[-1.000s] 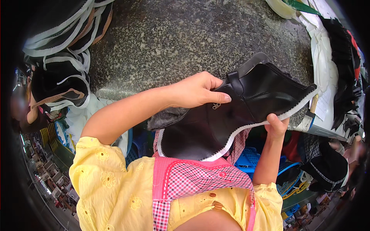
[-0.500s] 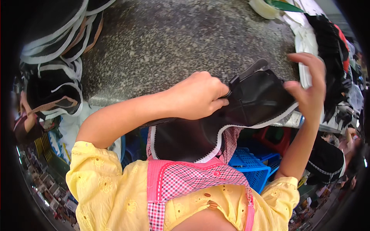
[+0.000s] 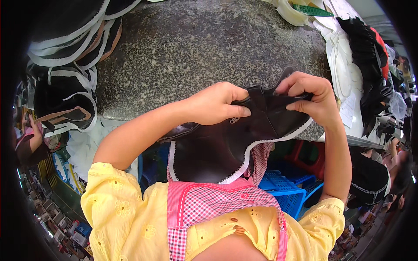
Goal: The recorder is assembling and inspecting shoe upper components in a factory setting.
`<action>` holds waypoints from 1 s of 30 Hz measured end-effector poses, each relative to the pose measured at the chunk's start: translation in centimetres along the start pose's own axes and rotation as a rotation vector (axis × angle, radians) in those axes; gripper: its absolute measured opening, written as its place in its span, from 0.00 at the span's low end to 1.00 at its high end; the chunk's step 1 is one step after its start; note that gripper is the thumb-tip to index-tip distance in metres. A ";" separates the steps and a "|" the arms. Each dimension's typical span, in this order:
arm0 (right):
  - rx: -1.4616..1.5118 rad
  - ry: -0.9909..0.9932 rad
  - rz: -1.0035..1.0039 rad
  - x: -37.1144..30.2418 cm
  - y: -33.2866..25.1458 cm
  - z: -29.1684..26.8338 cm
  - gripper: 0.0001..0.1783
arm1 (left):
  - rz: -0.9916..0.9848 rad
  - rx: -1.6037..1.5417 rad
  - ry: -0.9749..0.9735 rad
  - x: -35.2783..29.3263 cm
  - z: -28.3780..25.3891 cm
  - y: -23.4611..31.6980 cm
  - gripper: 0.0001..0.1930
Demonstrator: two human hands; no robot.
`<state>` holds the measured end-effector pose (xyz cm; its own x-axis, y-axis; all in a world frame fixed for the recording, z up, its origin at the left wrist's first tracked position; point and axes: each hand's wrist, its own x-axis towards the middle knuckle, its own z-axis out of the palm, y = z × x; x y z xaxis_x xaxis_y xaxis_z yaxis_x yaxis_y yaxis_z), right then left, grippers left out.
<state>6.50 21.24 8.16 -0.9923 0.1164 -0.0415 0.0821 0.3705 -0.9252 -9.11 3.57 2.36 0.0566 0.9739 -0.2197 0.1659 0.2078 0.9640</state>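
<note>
A black leather boot upper (image 3: 209, 156) with a white stitched edge hangs over the near side of the stone worktop and reaches down to my apron. My left hand (image 3: 217, 104) pinches its top edge, thumb below and bent fingers above. Close to that thumb shows a small metal zipper pull (image 3: 234, 119). Between my hands a black strap (image 3: 264, 111) crosses the leather. My right hand (image 3: 315, 102) grips the top edge farther right, with its fingers curled over and its thumb on the near face. What lies under the curled fingers is hidden.
Black pieces with white edging (image 3: 65, 50) are stacked at the left. White pieces (image 3: 339, 65) and black pieces (image 3: 361, 56) lie along the right. A pale bowl (image 3: 291, 13) with a green tool stands far right. Below the worktop are a blue basket (image 3: 283, 195) and a red stool (image 3: 300, 158).
My right hand has come in from the right, where it was raised and apart, and now grips the upper's top edge. The top part of the upper has turned, showing the zipper pull.
</note>
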 end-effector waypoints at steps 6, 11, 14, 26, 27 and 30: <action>-0.085 0.249 0.050 -0.2 1.6 0.6 0.10 | 0.016 -0.347 -0.048 0.1 0.4 -1.0 0.09; 0.044 0.227 0.258 0.3 2.4 1.0 0.10 | 0.062 0.012 -0.017 -0.7 0.2 -0.8 0.05; 0.138 0.115 0.521 0.6 1.5 0.9 0.09 | 0.154 0.128 0.030 -1.3 0.3 0.0 0.10; 0.119 0.327 0.239 0.2 2.2 2.1 0.11 | -0.033 -0.164 0.045 -1.4 0.8 0.1 0.10; 0.121 0.329 0.239 0.1 2.4 2.2 0.11 | -0.035 -0.161 0.043 -1.5 0.9 0.0 0.10; 0.081 0.337 0.228 0.0 2.7 2.0 0.12 | -0.040 -0.155 0.035 -1.3 0.9 0.2 0.08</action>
<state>6.50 20.39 4.91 -0.8625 0.4876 -0.1354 0.2757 0.2284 -0.9337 -8.23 2.21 2.67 0.0187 0.9666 -0.2555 0.0133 0.2553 0.9668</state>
